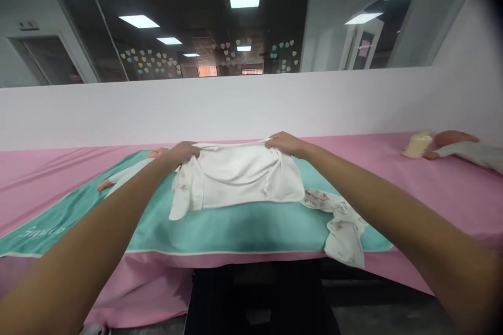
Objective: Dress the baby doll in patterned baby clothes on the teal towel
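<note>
A white baby garment (236,172) is stretched between my hands above a teal towel (236,235). My left hand (184,153) pinches its upper left corner, and my right hand (286,144) grips the upper right. The top edge runs nearly straight while the cloth sags in folds below. A faintly patterned part hangs down at its left side. To the right, a second piece of white baby clothing with a small print (346,235) lies crumpled, its end drooping over the table's front edge. My left arm partly hides a baby doll (131,171) in pale clothes.
Pink cloth (365,162) covers the long table. At the far right are a pale yellow bottle-like object (417,145), blurred, and another doll (456,138). A low white wall (236,107) with glass above stands behind. Something dark (259,298) is below the front edge.
</note>
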Demonstrator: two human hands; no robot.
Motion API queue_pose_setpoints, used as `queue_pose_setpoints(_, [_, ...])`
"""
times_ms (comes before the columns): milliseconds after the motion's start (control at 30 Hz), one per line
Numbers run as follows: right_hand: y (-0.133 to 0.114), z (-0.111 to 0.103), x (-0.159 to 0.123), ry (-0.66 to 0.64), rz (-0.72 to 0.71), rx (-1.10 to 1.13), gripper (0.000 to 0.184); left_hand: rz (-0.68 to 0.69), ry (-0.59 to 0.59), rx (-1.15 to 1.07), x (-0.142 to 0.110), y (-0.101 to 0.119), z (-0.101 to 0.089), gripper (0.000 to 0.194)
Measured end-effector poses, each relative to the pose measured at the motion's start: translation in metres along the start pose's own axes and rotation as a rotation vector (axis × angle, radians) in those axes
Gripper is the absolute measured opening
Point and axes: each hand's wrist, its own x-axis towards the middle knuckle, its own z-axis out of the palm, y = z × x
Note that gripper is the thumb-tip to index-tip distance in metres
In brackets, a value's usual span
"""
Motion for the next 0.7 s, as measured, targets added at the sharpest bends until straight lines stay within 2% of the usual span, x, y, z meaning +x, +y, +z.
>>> queue_pose_setpoints(67, [0.011, 0.003, 0.012, -0.119, 0.036, 0.086, 0.021, -0.035, -0.143, -0.025, 0.01, -0.01, 0.002, 0.032])
queue_pose_setpoints(100, [0.016, 0.004, 0.02, -0.153, 0.046, 0.057, 0.023, -0.048, -0.185, -0.009, 0.017, -0.015, 0.004, 0.038])
queue_pose_setpoints(167, [0.028, 0.007, 0.04, -0.186, 0.073, -0.147, 0.025, -0.053, -0.202, 0.127, 0.034, -0.026, 0.013, 0.045])
queue_pose_setpoints(267, [0.051, 0.024, 0.077, -0.219, 0.146, -0.465, 0.023, -0.045, -0.121, 0.442, 0.065, -0.045, 0.044, 0.05])
queue_pose_setpoints(333, [0.067, 0.045, 0.102, -0.199, 0.207, -0.543, 0.021, -0.108, -0.072, 0.563, 0.086, -0.059, 0.073, 0.053])
queue_pose_setpoints(433, [0.092, 0.084, 0.134, -0.058, 0.282, -0.61, 0.029, -0.191, 0.034, 0.657, 0.113, -0.08, 0.116, 0.053])
queue_pose_setpoints(500, [0.109, 0.107, 0.146, 0.026, 0.298, -0.628, 0.035, -0.198, 0.062, 0.663, 0.126, -0.093, 0.135, 0.055])
queue_pose_setpoints(600, [0.135, 0.122, 0.149, 0.044, 0.276, -0.592, 0.039, -0.187, -0.058, 0.543, 0.136, -0.115, 0.138, 0.061])
queue_pose_setpoints(700, [0.165, 0.109, 0.134, -0.008, 0.221, -0.488, 0.042, -0.164, -0.163, 0.344, 0.132, -0.139, 0.113, 0.059])
